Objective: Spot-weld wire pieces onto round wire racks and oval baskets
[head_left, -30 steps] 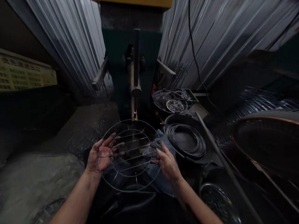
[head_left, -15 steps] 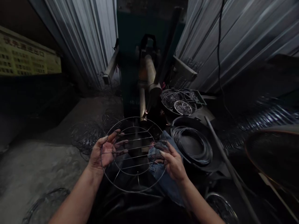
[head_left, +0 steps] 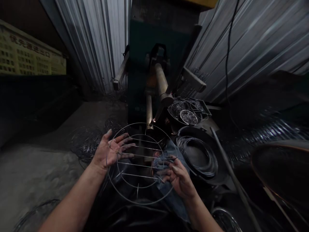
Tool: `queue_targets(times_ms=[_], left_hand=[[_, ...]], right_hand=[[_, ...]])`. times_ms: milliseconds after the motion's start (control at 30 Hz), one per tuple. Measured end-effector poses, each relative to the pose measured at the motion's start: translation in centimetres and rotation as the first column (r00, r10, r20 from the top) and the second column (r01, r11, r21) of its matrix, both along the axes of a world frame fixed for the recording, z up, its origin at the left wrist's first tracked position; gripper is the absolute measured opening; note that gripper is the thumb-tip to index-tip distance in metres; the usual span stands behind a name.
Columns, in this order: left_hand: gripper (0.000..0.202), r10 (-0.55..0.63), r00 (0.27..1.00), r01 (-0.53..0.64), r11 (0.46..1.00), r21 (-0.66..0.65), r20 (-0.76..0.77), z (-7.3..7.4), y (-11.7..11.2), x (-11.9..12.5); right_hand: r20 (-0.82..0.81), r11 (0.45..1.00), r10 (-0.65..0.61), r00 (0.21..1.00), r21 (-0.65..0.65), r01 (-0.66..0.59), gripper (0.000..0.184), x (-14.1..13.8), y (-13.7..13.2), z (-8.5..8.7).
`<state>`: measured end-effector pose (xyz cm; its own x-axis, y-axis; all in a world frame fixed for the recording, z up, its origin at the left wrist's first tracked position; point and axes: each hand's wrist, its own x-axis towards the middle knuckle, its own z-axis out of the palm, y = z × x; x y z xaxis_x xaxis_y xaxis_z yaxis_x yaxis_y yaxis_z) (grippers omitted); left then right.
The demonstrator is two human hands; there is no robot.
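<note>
A round wire rack point(head_left: 140, 156), made of two rings with several straight bars and short spokes, is held out in front of me, over my lap. My right hand point(head_left: 180, 177) grips its right rim between thumb and fingers. On the opposite side my left hand point(head_left: 112, 151) is palm up, fingers spread, with the outer ring lying across the palm. Just beyond the rack's far rim is the welding machine point(head_left: 161, 80) with two horizontal metal arms; a small glow shows at the tip between them.
A coil of wire point(head_left: 210, 164) sits in a dark basin to the right, with a bar point(head_left: 228, 164) beside it. Behind it stands a container of wire pieces point(head_left: 177, 109). Tangled wire rings point(head_left: 85, 141) lie on the left floor. A yellow crate point(head_left: 31, 54) is far left.
The left hand has opened wider, its thumb lifting off the rim. The rack has turned slightly between the hands, its bars now sloping down to the right. The camera view has shifted a little.
</note>
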<state>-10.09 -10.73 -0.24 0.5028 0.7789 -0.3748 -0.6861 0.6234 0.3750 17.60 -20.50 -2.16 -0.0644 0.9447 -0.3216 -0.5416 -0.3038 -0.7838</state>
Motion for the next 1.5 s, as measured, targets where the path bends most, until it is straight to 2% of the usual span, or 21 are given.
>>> queue_targets(times_ms=[100, 200, 400, 533, 600, 733, 900, 1033, 1100, 1200, 1367, 1433, 1500], left_hand=[[0.08, 0.102, 0.993, -0.105, 0.993, 0.059, 0.056, 1.5, 0.2, 1.0], [0.083, 0.192, 0.981, -0.194, 0.978, 0.069, 0.039, 3.0, 0.2, 2.1], [0.055, 0.205, 0.979, -0.202, 0.972, 0.117, -0.014, 5.6, 0.3, 3.2], [0.043, 0.206, 0.978, -0.202, 0.975, 0.088, -0.039, 6.0, 0.9, 4.1], [0.044, 0.176, 0.984, -0.174, 0.983, 0.063, -0.032, 5.4, 1.3, 4.6], [0.055, 0.099, 0.994, -0.101, 0.994, 0.043, 0.054, 3.2, 2.3, 5.2], [0.061, 0.143, 0.98, -0.144, 0.99, -0.005, 0.139, 0.9, 2.4, 6.3], [0.055, 0.152, 0.965, -0.151, 0.988, -0.02, 0.212, -0.5, 1.5, 8.0], [0.049, 0.11, 0.962, -0.112, 0.994, -0.006, 0.249, -1.1, 1.0, 8.8], [0.052, 0.021, 0.95, -0.04, 0.998, 0.055, 0.312, -2.0, 0.6, 9.4], [0.064, -0.13, 0.886, 0.012, 0.966, 0.258, 0.445, -3.1, 1.1, 9.1], [0.066, -0.17, 0.86, 0.01, 0.949, 0.316, 0.482, -3.5, 1.4, 8.8], [0.065, -0.176, 0.843, -0.005, 0.942, 0.334, 0.508, -3.6, 1.4, 8.5]], right_hand=[[-0.071, 0.998, -0.051, 0.996, -0.029, 0.049, 0.05, -0.7, 0.2, 0.9], [-0.103, 0.998, -0.053, 0.993, -0.043, 0.049, 0.048, -1.5, 0.2, 2.2], [-0.023, 0.989, 0.145, 0.989, -0.003, -0.145, 0.044, -2.7, -1.5, 4.9], [0.084, 0.992, 0.123, 0.989, 0.027, -0.126, 0.036, -2.8, -1.6, 5.5], [0.145, 0.993, 0.088, 0.986, 0.065, -0.098, 0.033, -2.6, -1.1, 5.3], [0.24, 0.985, 0.032, 0.97, 0.157, -0.071, 0.03, -2.2, -0.4, 4.1], [0.346, 0.969, -0.053, 0.937, 0.245, -0.036, 0.026, -2.1, -0.6, 2.4], [0.493, 0.944, -0.129, 0.86, 0.327, -0.046, 0.02, -2.2, -0.5, 2.2], [0.541, 0.926, -0.134, 0.83, 0.368, -0.09, 0.018, -2.4, -0.3, 2.4], [0.589, 0.894, -0.104, 0.801, 0.408, -0.184, 0.022, -2.6, -0.1, 2.6], [0.7, 0.782, -0.067, 0.711, 0.48, -0.398, 0.032, -2.9, 0.1, 2.5], [0.723, 0.757, 0.0, 0.69, 0.451, -0.473, 0.032, -2.7, 0.3, 2.5], [0.721, 0.739, 0.127, 0.681, 0.389, -0.55, 0.031, -2.1, 0.6, 2.5]])
